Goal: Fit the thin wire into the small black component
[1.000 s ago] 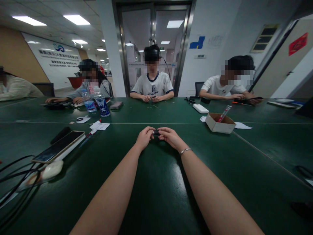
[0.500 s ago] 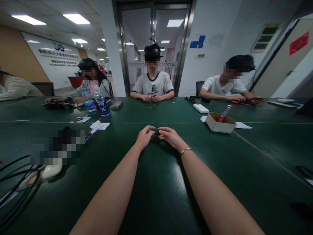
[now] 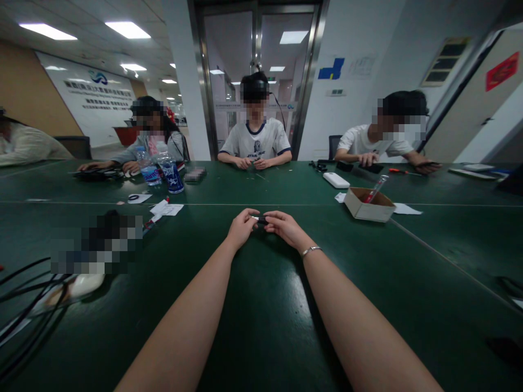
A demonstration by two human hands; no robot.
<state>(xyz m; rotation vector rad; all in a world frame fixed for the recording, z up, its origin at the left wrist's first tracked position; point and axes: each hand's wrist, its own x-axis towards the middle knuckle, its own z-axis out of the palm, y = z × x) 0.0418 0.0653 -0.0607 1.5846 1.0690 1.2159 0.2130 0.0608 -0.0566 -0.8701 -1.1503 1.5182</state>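
Note:
Both my hands pinch a small dark, slim object (image 3: pixel 261 220) just above the green tabletop (image 3: pixel 261 305). Its left end looks shiny and silvery, its right end black; it is too small to name. My left hand (image 3: pixel 241 228) has thumb and fingers closed on the silvery end. On the black end, my right hand (image 3: pixel 284 226) is closed likewise, with a silver bracelet (image 3: pixel 311 250) at its wrist. The fingertips hide part of the object.
To the right stands an open cardboard box (image 3: pixel 370 209) with a tube inside, near a white power bank-like block (image 3: pixel 336 180). On the left are two bottles (image 3: pixel 169 171), papers (image 3: pixel 165 209) and black cables (image 3: pixel 35 305). Several people sit across the table.
More of the silvery end shows between my hands, which stay nearly in place. Across on the right, a person's hand has shifted left, and an orange-handled tool lies on the table.

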